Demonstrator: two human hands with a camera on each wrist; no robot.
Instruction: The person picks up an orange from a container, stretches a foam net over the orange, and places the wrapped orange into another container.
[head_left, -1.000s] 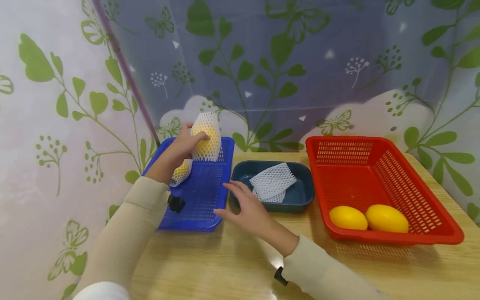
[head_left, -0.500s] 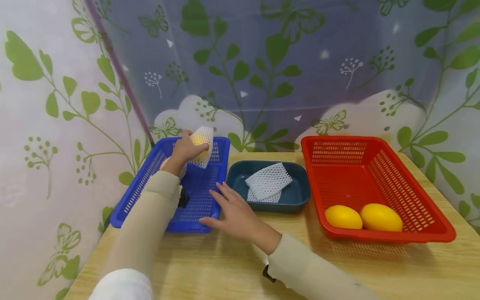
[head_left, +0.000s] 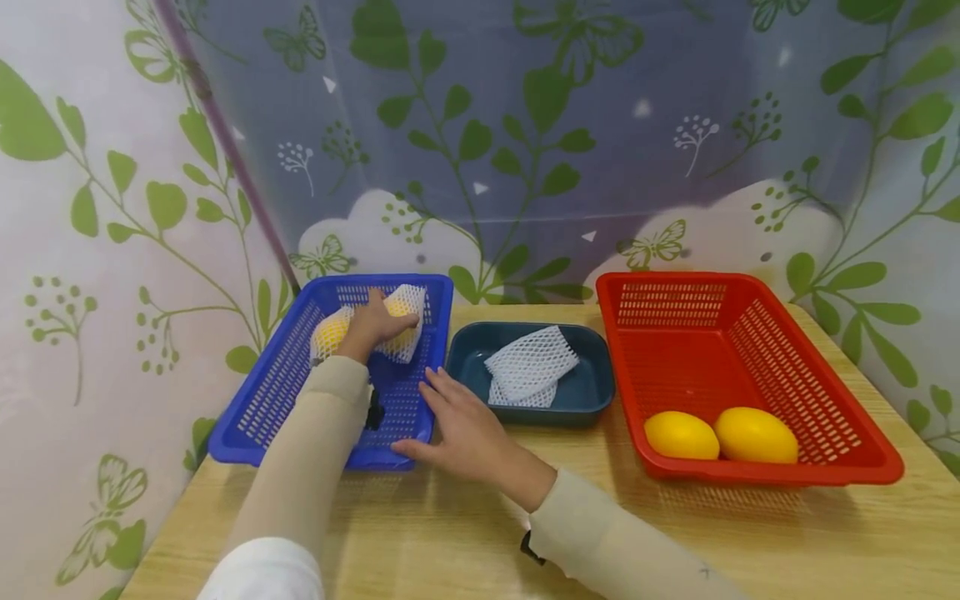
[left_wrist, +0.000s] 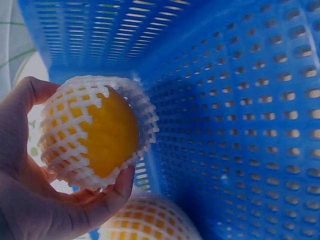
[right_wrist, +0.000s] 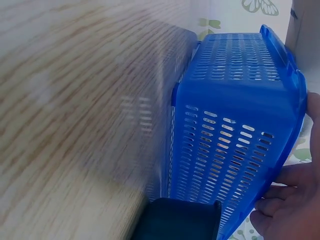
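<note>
Well, the left hand has its grip curled firmly round a netted fruit, yellow inside a white foam net that leaves one end bare. That fruit is inside the blue basket, towards its far end; whether it touches the basket's floor I cannot tell. A second netted fruit lies just to its left. The basket stands by the left edge of the desk. Over by its near right corner, the right hand has its grip spread wide with nothing held, fingers and thumb at the rim; contact is hard to judge. Next along towards the desk's far edge sits a dark teal tray with white nets piled in it. Nearer the desk's right edge stands a red basket, two bare yellow fruits side by side against its near wall.
</note>
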